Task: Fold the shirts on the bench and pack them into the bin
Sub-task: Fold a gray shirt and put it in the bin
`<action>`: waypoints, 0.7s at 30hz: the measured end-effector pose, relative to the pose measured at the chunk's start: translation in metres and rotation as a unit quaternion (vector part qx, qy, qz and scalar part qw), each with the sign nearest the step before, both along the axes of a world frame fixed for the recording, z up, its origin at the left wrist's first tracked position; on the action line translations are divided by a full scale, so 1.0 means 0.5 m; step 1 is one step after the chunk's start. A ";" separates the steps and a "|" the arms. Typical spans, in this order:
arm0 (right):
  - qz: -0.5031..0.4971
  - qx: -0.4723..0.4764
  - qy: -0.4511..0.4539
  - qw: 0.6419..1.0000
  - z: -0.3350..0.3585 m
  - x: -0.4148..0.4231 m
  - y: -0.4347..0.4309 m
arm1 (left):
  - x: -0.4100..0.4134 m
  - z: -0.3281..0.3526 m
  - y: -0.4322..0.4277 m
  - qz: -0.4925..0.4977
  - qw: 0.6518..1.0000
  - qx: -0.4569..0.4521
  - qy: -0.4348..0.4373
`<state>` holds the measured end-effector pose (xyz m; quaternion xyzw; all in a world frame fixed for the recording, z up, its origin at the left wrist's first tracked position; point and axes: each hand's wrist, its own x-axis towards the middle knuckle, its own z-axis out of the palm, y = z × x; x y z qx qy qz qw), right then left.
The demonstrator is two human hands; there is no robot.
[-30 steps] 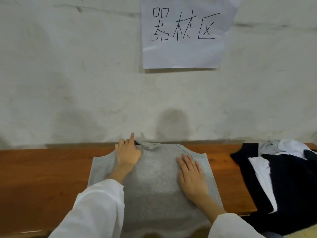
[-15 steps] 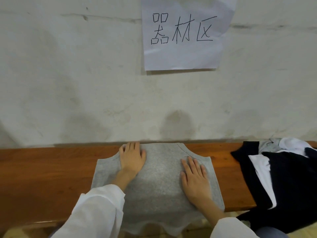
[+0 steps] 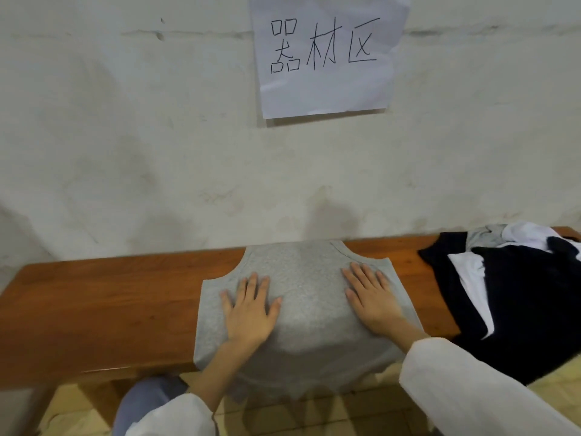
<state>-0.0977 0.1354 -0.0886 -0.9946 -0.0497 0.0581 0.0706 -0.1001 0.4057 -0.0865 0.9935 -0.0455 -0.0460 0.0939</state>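
bench (image 3: 110, 297): glossy wood | grey shirt (image 3: 311, 297): matt knit cloth | sign (image 3: 323, 55): creased paper

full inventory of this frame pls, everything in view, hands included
grey shirt: 1, grey, spread flat on the middle of the bench, its near edge hanging off the front
bench: 1, reddish-brown wood, along the wall
clothes pile: 1 heap, dark, white and grey pieces (number unclear), right end of bench
paper sign: 1, white with black handwriting, on the wall above the shirt
wall: 1, off-white, stained, behind the bench
tiled floor: yellowish, below the bench
knee: 1, blue cloth, bottom left
sleeves: 2, white, bottom edge
left hand: flat on the shirt's left side
right hand: flat on the shirt's right side
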 end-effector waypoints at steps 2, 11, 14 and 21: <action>0.003 -0.017 0.019 1.000 0.010 0.015 -0.008 | -0.004 -0.005 0.010 -0.005 1.000 0.002 0.014; -0.126 0.030 -0.003 0.992 0.005 -0.036 0.037 | 0.021 -0.003 -0.004 -0.007 0.999 0.040 0.026; -0.118 0.038 0.030 0.992 0.008 -0.030 0.023 | 0.011 0.002 -0.005 -0.011 0.999 0.040 0.012; -0.009 0.333 -0.102 0.937 0.063 -0.150 0.093 | -0.123 0.002 -0.114 -0.119 0.956 -0.221 -0.151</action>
